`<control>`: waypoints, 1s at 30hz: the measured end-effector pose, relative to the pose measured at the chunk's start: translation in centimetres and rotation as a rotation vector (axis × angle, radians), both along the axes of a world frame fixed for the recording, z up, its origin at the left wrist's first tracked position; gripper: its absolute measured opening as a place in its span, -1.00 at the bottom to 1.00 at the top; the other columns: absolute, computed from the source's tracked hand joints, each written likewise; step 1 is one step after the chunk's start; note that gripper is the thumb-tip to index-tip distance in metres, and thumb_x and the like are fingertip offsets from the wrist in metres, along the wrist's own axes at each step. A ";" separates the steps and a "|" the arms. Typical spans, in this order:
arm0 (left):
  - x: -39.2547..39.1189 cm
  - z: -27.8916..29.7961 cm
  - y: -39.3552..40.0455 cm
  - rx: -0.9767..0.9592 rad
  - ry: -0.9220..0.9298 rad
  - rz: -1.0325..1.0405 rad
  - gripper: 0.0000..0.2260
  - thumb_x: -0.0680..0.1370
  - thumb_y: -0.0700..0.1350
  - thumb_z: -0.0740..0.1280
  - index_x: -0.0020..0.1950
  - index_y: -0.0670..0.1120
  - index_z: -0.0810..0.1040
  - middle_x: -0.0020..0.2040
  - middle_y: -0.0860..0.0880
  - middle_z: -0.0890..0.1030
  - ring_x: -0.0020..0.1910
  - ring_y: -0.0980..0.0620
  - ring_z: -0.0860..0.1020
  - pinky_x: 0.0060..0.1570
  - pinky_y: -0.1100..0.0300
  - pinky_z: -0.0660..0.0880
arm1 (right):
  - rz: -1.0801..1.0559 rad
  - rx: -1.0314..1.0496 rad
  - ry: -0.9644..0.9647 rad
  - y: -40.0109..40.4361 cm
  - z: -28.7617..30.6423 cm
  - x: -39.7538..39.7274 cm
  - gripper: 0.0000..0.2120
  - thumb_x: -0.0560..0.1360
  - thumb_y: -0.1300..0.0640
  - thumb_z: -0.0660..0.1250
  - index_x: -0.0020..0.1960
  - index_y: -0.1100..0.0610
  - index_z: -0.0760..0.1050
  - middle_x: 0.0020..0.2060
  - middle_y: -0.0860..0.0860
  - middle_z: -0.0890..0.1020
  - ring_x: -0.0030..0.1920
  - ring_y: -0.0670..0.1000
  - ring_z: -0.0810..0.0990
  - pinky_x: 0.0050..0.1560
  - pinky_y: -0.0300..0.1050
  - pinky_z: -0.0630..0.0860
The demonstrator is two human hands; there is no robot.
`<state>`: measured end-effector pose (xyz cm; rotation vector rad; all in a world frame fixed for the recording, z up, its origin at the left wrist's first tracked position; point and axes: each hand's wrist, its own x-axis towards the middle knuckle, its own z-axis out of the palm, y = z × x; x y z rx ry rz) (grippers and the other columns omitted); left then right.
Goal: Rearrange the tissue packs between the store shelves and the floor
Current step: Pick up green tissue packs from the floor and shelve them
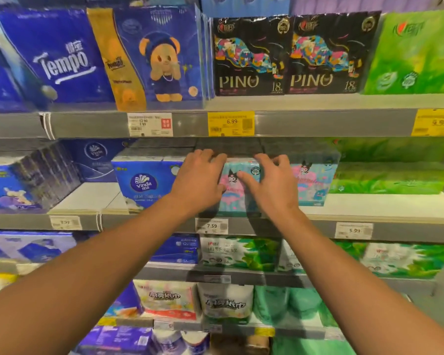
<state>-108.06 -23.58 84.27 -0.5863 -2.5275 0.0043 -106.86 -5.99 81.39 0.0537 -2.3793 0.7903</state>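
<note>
A teal and pink tissue pack with a cartoon figure (237, 193) stands at the front of the middle shelf (305, 228). My left hand (199, 181) holds its left side, fingers curled over the top front edge. My right hand (271, 184) grips its right side, with the fingers over the top and the thumb on the front face. A second pack of the same print (315, 181) stands just to the right, touching or nearly touching it.
A blue Vinda pack (144, 181) sits directly left of my left hand, with bare shelf board (92, 198) beyond it. Green packs (390, 178) fill the right. Black PINO packs (251, 55) stand on the shelf above, and more packs on the shelves below.
</note>
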 end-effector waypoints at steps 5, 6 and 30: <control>-0.6 -0.3 -0.6 0.010 0.027 0.034 -0.38 0.36 0.10 0.49 0.35 -0.07 0.40 0.17 -0.14 0.54 0.12 -0.16 0.48 0.14 -0.05 0.40 | -0.027 0.012 -0.002 -0.9 -0.4 -0.5 -0.37 0.45 -0.27 0.36 0.35 0.10 0.34 0.15 0.13 0.47 0.06 0.18 0.54 -0.05 0.03 0.51; -0.6 -0.3 -0.6 0.017 0.027 0.035 -0.36 0.36 0.11 0.49 0.36 -0.05 0.39 0.17 -0.14 0.53 0.13 -0.16 0.48 0.14 -0.06 0.39 | -0.020 0.010 -0.002 -0.9 -0.5 -0.5 -0.36 0.45 -0.26 0.37 0.35 0.10 0.33 0.15 0.12 0.48 0.08 0.17 0.54 -0.04 0.03 0.51; 1.5 -0.8 -2.5 0.053 0.030 -0.088 -0.39 0.42 0.25 0.31 0.42 0.05 0.33 0.34 -0.17 0.43 0.32 -0.22 0.33 0.35 -0.25 0.18 | -0.220 0.013 -0.145 -2.8 -0.5 6.1 -0.19 0.42 -0.11 0.48 0.53 0.01 0.16 0.25 0.14 0.54 0.22 0.18 0.51 0.14 0.07 0.51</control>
